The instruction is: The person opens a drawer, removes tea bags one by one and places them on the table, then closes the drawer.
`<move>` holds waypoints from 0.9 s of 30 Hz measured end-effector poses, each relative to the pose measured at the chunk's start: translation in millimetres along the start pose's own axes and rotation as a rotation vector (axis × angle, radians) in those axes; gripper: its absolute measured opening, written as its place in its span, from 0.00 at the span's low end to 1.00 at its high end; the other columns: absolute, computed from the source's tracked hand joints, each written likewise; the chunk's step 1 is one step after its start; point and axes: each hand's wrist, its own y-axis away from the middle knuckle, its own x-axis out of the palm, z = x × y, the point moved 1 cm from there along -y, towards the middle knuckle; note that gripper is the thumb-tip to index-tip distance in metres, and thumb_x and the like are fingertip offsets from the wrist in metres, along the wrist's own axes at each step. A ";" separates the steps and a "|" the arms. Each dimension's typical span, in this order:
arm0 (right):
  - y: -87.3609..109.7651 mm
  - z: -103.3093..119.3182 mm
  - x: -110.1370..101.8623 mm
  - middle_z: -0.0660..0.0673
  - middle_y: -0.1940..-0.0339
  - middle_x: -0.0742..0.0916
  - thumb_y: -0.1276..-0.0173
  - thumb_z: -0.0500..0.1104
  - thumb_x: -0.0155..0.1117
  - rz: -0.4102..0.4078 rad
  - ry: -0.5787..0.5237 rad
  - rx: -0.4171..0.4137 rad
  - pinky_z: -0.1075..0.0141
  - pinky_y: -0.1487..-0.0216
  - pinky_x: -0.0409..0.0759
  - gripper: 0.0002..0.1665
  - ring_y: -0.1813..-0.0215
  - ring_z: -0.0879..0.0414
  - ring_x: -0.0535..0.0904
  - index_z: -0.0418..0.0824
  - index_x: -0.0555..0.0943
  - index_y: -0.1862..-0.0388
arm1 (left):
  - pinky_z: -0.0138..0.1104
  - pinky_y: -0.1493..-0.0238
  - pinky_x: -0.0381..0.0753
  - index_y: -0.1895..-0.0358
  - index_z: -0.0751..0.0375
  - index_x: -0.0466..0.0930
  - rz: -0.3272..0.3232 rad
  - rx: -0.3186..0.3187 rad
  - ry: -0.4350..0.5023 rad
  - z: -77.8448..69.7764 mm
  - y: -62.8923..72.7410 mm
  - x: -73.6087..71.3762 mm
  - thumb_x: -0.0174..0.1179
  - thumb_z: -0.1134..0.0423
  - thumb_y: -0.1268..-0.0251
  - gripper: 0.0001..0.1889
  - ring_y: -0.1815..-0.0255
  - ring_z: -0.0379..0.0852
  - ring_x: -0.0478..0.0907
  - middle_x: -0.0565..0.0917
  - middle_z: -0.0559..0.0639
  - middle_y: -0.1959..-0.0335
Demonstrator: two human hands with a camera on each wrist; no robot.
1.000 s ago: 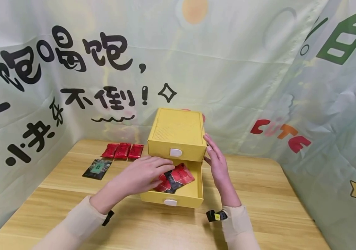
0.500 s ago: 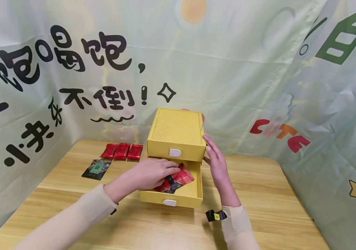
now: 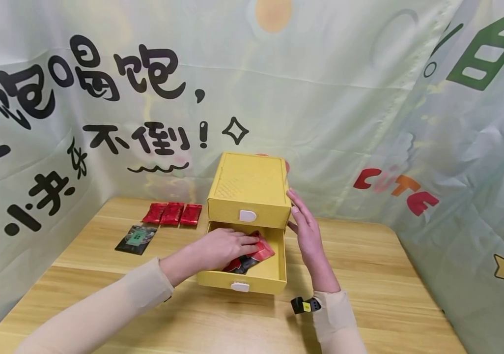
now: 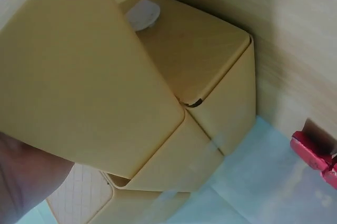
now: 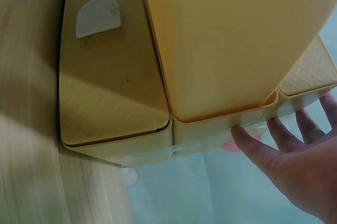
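A yellow drawer cabinet [image 3: 252, 179] has one drawer [image 3: 263, 285] pulled out toward me. My left hand [image 3: 225, 248] reaches into it, its fingers stretched over flat red-and-black packets [image 3: 264, 250]. The thumb and the undersides of the fingers are hidden. In the left wrist view only part of the left hand [image 4: 26, 179] shows, past the drawer wall. My right hand [image 3: 308, 241] rests against the cabinet's right side with extended fingers. From the right wrist, this hand [image 5: 295, 163] has its fingertips [image 5: 239, 133] at the cabinet's side wall.
On the wooden table [image 3: 367, 290], three red packets [image 3: 172, 214] lie in a row left of the cabinet. A black packet with a green label [image 3: 136, 239] lies in front of them. Printed cloth [image 3: 345, 98] hangs behind. A shut drawer with a white handle [image 5: 99, 18] sits below the pulled-out one.
My left hand has moved rightward and farther over the packets in the drawer, covering more of them. My right hand stays at the cabinet's side.
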 end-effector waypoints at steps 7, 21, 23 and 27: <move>0.0 -1.0 0.3 0.57 0.18 0.67 0.15 0.52 0.48 0.001 -0.007 0.000 0.36 0.27 0.67 0.29 0.19 0.54 0.62 0.49 0.69 0.20 | 0.36 0.39 0.82 0.30 0.46 0.80 -0.001 -0.019 0.003 0.8 2.0 1.3 0.70 0.62 0.38 0.30 0.38 0.44 0.82 0.81 0.44 0.32; 0.1 -2.1 0.1 0.57 0.18 0.67 0.15 0.52 0.49 -0.004 -0.012 -0.003 0.36 0.26 0.67 0.29 0.18 0.54 0.61 0.48 0.69 0.20 | 0.35 0.64 0.86 0.36 0.54 0.82 -0.013 -0.065 0.111 3.2 5.6 1.4 0.68 0.55 0.40 0.26 0.57 0.41 0.85 0.82 0.49 0.43; 0.1 -2.2 -0.2 0.57 0.17 0.66 0.15 0.53 0.49 -0.002 -0.010 -0.003 0.35 0.26 0.67 0.29 0.18 0.54 0.61 0.49 0.69 0.20 | 0.35 0.66 0.86 0.37 0.55 0.83 -0.012 -0.067 0.100 3.0 5.9 0.3 0.67 0.54 0.38 0.25 0.58 0.41 0.86 0.83 0.49 0.43; 0.0 -1.9 -0.4 0.57 0.17 0.66 0.15 0.53 0.48 0.004 -0.007 -0.003 0.35 0.26 0.66 0.29 0.18 0.54 0.61 0.49 0.69 0.20 | 0.36 0.68 0.86 0.40 0.56 0.84 -0.052 -0.061 0.072 2.9 6.1 -0.6 0.64 0.55 0.38 0.22 0.60 0.42 0.87 0.86 0.49 0.45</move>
